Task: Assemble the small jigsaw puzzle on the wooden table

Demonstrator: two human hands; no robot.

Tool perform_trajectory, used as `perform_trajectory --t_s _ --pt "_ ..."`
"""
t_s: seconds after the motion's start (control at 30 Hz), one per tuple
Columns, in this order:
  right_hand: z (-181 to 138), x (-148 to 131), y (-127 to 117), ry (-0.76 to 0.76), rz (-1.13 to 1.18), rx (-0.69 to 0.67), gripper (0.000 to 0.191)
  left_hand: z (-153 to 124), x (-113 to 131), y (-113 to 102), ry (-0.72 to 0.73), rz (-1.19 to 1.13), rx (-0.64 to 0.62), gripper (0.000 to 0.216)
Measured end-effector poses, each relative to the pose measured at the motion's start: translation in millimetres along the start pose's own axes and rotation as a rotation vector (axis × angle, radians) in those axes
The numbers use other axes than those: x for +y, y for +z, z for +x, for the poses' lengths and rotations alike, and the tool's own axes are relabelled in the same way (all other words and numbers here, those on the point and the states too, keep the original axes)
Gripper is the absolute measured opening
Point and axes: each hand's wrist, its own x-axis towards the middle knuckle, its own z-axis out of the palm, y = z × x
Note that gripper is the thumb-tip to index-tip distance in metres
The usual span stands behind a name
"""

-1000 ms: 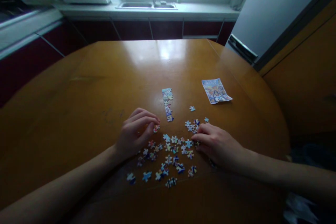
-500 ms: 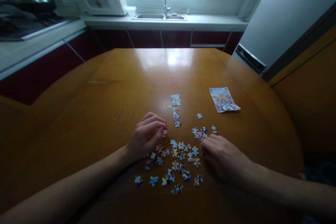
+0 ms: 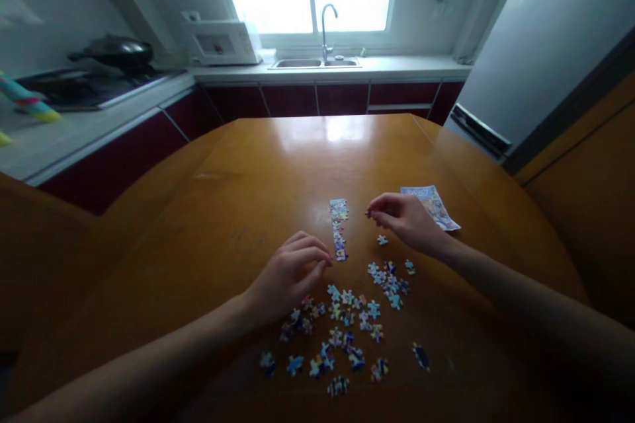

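Observation:
Several loose jigsaw pieces (image 3: 347, 324) lie scattered on the orange wooden table (image 3: 238, 198). A short joined strip of pieces (image 3: 338, 219) runs away from me above them. My left hand (image 3: 290, 274) rests curled on the table, fingertips close to the strip's near end; whether it pinches a piece is hidden. My right hand (image 3: 404, 219) is raised to the right of the strip and pinches a small puzzle piece (image 3: 368, 214) between thumb and fingers. A single piece (image 3: 381, 239) lies just below that hand. A printed picture leaflet (image 3: 436, 206) lies partly under my right hand.
A kitchen counter with a sink and tap (image 3: 317, 61) runs under the bright window. A white microwave (image 3: 221, 43) and a dark wok (image 3: 116, 53) stand to the left. A grey fridge (image 3: 536, 46) and a wooden cabinet (image 3: 590, 165) are on the right.
My right hand left the loose pile and moved up toward the strip with a piece pinched in it. My head tilted up, showing more kitchen. The left hand stayed put.

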Motion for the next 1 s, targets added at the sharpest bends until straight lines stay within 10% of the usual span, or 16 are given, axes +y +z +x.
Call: perform_trajectory --t_s 0.4,1.0 --pt "51 37 30 0.0 0.061 0.039 0.011 52 -73 18 -0.036 0.19 0.217 0.013" --pt "32 35 40 -0.233 0.064 -0.131 0.009 48 -64 17 0.294 0.229 0.255 0.002"
